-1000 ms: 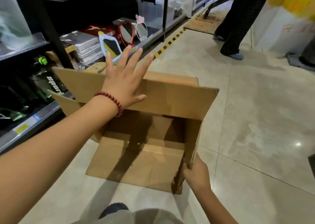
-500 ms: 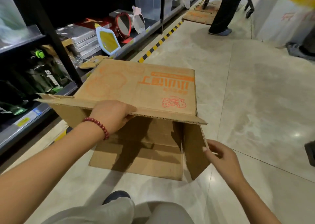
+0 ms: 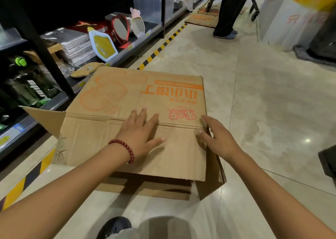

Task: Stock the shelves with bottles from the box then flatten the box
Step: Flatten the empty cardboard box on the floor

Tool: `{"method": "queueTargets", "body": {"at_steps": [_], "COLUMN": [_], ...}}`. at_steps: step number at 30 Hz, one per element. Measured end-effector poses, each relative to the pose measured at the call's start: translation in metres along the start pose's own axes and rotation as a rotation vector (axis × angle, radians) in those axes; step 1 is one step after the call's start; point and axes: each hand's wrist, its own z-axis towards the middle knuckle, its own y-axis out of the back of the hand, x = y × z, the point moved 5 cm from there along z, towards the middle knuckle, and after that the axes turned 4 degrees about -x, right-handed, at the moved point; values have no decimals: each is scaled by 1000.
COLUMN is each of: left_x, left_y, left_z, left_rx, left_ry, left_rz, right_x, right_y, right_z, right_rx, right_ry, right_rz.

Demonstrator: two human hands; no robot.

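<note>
We see the floor point(image 3: 254, 102), pale glossy tiles, and the box point(image 3: 138, 111) lying on it, squashed nearly flat, one flap sticking out left. Black-and-yellow tape point(image 3: 160, 49) runs along the floor's edge beside the shelf point(image 3: 60, 100). On that shelf we spot dark bottles point(image 3: 31, 91) at left, then stacked flat packs point(image 3: 72, 44) and three mirrors point(image 3: 103, 46) further along. Cardboard sheets point(image 3: 203, 18) lie on the floor far down the aisle.

box point(image 3: 138, 100) on floor point(image 3: 263, 111), shelves point(image 3: 54, 100) left
</note>
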Motion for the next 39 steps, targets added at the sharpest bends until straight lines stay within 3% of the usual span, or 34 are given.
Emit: {"method": "queueTargets", "body": {"at_steps": [4, 9, 17, 27, 32, 35, 37, 39], "left_x": [13, 35, 83, 120, 111, 79, 60, 49], "left_y": [-15, -30, -10, 5, 19, 23, 19, 13], "left_z": [23, 23, 43, 60, 51, 30, 17, 9], "left_rx": [34, 69, 44, 81, 24, -65, -27, 54], "left_ry": [234, 246, 183, 106, 123, 42, -5, -10], "left_rz": [-85, -118, -112, -141, 31, -108, -94, -27], "right_x": [0, 15, 50, 122, 154, 129, 96, 73], "right_y": [-18, -38, -68, -132, -149, -120, -86, -56], "right_z": [9, 5, -11, -29, -34, -20, -1, 24], "right_rx": [81, 118, 74, 72, 179, -2, -233, -344], "right_ry": [-20, -10, -89, -350, -219, -156, -212, -190], "right_rz": [-86, -293, -94, 196, 552, 600, 501, 365]}}
